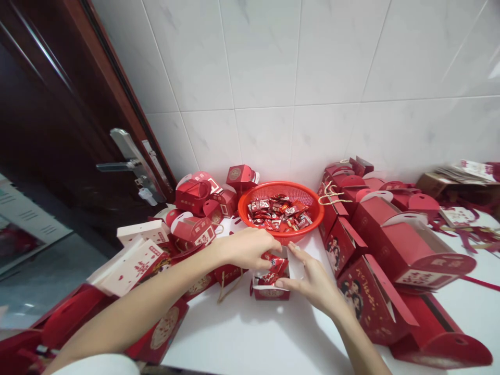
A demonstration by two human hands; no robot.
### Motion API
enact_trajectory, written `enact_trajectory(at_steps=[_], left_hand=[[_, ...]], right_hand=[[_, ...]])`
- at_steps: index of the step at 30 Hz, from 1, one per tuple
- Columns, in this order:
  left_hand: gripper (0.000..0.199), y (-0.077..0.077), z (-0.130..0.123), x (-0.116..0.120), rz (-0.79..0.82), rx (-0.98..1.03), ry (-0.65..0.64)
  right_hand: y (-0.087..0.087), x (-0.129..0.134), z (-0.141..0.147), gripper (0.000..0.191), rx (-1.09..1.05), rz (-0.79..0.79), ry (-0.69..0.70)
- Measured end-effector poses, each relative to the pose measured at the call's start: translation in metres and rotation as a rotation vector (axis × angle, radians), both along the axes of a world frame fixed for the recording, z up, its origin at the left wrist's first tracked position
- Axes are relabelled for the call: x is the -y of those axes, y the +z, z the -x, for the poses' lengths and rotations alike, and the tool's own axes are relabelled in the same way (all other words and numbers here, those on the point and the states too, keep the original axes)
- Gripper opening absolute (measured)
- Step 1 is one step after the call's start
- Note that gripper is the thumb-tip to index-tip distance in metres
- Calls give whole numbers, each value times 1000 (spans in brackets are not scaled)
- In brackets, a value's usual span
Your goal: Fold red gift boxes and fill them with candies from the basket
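Observation:
A small open red box (272,295) stands on the white table (250,333) with red wrapped candies (276,267) in it. My left hand (250,247) reaches over the box from the left, its fingers bent down at the candies; whether it grips one is hidden. My right hand (312,276) holds the right side of the box, thumb at the front edge and fingers at the back. Just behind both hands is a red plastic basket (281,237) with many wrapped candies (279,211).
Red gift boxes (191,195) and pale boxes (144,263) crowd the left side. More red boxes (402,250) are piled on the right, beside ribbons (474,234) and a stack of cards (464,174). Behind are a tiled wall and a door with a metal handle (128,164).

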State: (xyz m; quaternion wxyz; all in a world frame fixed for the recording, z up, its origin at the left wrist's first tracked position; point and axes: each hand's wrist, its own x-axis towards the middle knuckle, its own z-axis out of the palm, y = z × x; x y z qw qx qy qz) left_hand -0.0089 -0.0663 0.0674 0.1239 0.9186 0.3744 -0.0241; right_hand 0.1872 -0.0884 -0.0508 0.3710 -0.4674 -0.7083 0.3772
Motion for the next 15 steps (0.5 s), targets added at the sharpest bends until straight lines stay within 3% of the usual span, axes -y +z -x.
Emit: enact_trajectory(at_steps=[3, 6, 10, 15], left_hand=[[29, -1, 7, -3, -49, -45, 18], [29, 3, 15, -3, -88, -58, 68], [28, 1, 21, 2, -66, -47, 139], [19, -18, 14, 5, -6, 137, 114]], right_hand=[[-4, -2, -2, 94, 1, 17, 6], [-8, -4, -6, 91, -9, -14, -25], [-7, -1, -10, 74, -57, -156, -76], [4, 10, -4, 45, -103, -309, -55]])
